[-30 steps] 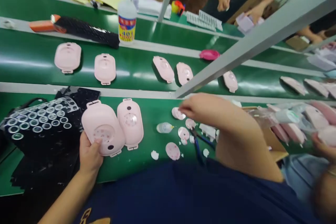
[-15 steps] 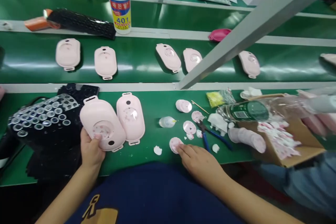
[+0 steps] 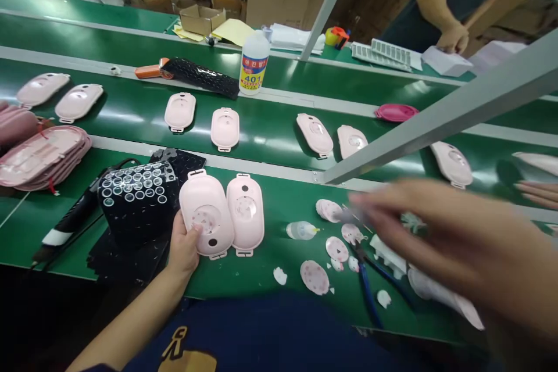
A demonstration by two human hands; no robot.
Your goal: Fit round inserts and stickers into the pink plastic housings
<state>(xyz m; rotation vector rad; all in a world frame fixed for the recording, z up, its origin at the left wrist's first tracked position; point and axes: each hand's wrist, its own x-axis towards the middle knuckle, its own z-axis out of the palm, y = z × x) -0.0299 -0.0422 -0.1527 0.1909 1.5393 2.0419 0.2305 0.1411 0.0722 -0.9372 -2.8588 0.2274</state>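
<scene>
Left hand [image 3: 185,244] is closed around the lower left edge of a pink case [image 3: 204,192], thumb on top over the round recess, fingers hidden underneath. The case slants at the near side of the table [image 3: 279,197], its right side overlapping a second pink case [image 3: 249,232] — can't tell whether it is lifted or resting.

Handling, as a judgement: light, stiff, hollow-looking plastic; glossy, so maybe a bit slippery; best held by the rim or long sides. The narrow end loops look like the weak spots, and the clear round window on the second case could scratch or smudge. The patterned oval disc [image 3: 314,277] looks thin and very light, so hold by its edge.

Right hand [image 3: 440,232] is blurred, raised over the right part of the table, fingertips near the disc stack [image 3: 328,210]; can't tell how far open it is or whether it holds anything. Both cases lie well to its left. Between the cases and that hand: a small dropper bottle [image 3: 300,231] on its side, the oval disc nearer the body. Blue-handled pliers [image 3: 369,293] lie partly behind the right forearm's side — extent unclear.
</scene>
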